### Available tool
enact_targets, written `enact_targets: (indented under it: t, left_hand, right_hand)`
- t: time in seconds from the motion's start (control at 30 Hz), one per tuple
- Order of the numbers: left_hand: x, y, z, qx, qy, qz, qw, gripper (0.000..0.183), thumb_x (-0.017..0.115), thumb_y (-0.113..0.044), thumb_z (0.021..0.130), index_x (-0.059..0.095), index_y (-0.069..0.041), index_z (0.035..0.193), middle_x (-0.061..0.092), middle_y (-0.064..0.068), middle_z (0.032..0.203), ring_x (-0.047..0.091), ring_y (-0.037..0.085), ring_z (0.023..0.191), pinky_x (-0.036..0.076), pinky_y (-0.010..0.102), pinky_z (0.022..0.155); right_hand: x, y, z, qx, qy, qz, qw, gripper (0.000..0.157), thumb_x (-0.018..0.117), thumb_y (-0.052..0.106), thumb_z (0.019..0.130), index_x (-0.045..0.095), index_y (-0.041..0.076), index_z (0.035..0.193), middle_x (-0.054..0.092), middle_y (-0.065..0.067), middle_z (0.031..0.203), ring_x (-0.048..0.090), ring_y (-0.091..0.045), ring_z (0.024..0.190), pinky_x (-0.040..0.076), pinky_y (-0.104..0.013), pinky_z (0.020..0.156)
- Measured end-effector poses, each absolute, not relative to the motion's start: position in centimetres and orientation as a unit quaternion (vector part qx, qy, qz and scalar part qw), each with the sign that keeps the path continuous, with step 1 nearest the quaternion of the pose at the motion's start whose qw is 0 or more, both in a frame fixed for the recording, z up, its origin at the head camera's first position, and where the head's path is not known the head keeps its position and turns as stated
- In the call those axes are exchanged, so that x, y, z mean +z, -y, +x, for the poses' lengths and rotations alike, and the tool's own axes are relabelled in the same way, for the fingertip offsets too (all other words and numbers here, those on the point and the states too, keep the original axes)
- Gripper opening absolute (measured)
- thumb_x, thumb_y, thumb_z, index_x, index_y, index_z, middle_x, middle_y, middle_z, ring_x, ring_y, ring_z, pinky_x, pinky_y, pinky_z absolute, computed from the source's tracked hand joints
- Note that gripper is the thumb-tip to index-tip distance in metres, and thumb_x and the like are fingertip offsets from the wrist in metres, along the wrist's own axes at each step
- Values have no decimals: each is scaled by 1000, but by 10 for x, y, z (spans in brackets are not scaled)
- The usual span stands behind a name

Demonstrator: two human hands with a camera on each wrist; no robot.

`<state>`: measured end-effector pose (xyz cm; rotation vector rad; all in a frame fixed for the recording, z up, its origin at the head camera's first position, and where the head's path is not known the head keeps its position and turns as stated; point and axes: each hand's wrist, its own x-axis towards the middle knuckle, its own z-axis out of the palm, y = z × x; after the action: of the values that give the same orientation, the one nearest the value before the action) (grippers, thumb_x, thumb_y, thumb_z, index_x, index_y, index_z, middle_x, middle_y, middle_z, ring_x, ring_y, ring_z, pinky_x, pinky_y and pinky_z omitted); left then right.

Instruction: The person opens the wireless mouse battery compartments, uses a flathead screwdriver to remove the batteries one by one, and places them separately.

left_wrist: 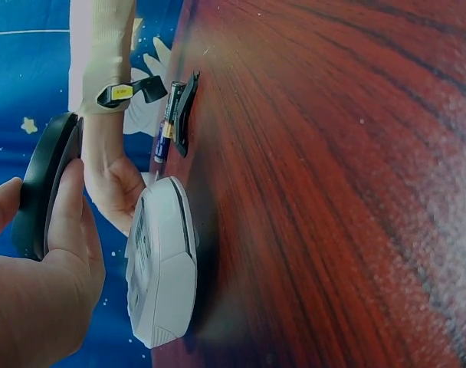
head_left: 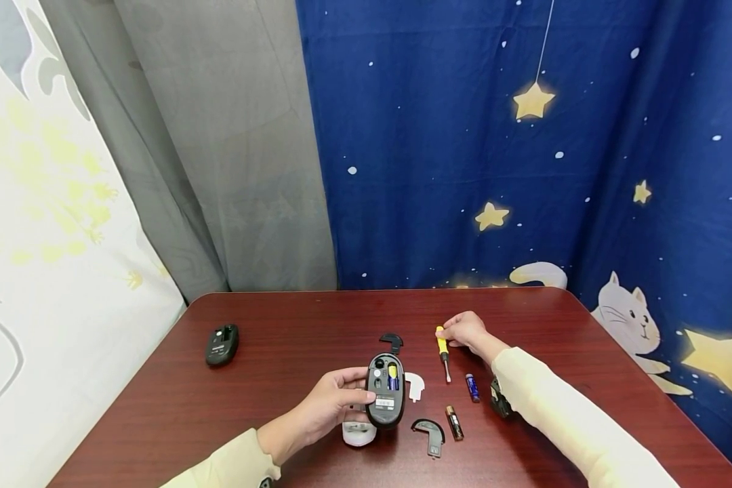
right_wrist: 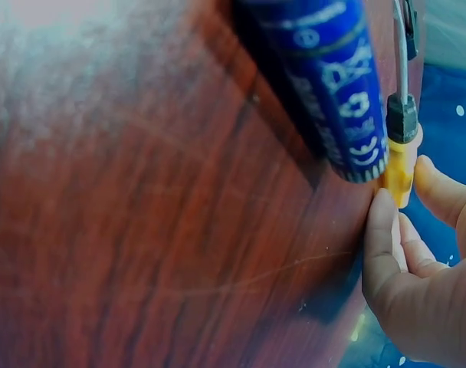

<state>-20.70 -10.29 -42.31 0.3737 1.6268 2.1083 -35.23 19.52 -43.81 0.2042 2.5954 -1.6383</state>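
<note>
My left hand (head_left: 335, 400) grips a black computer mouse (head_left: 385, 410), its underside facing me. The battery slot is uncovered, with a yellow-and-blue battery (head_left: 393, 377) inside. Below this hand, a white mouse (left_wrist: 162, 261) lies on the table, partly hidden in the head view. Over on the right, my right hand (head_left: 465, 330) pinches the yellow handle of a screwdriver (head_left: 442, 346) between thumb and fingers. The screwdriver's metal tip points toward me. A blue battery (head_left: 472, 388) lies near that forearm, looming large in the right wrist view.
Around the held mouse lie a black battery cover (head_left: 392, 341), a white cover (head_left: 416, 383) and a dark grey cover (head_left: 429, 428). A black-and-copper battery (head_left: 454, 423) is beside the grey one. Another black mouse (head_left: 222, 344) lies upside down at the table's left (head_left: 158, 413).
</note>
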Motion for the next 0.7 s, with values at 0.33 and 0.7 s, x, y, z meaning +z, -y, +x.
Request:
enact_targets:
  t: [0.33, 0.7]
  left_hand:
    - [-423, 103, -207, 766, -587, 137, 225, 56, 62, 1, 88, 39, 14, 138, 65, 14, 108, 67, 22, 89, 58, 41, 75]
    - [-424, 104, -206, 764, -589, 137, 226, 57, 62, 0, 88, 39, 13, 138, 65, 14, 108, 67, 22, 89, 58, 41, 75]
  right_hand:
    - [-440, -189, -356, -484, -872, 70, 23, 26, 82, 7, 76, 69, -8, 92, 63, -12, 82, 60, -13, 60, 55, -23, 55]
    - [-438, -186, -354, -509, -857, 72, 29, 20, 80, 0, 75, 68, -10, 88, 63, -14, 81, 61, -11, 57, 57, -25, 57]
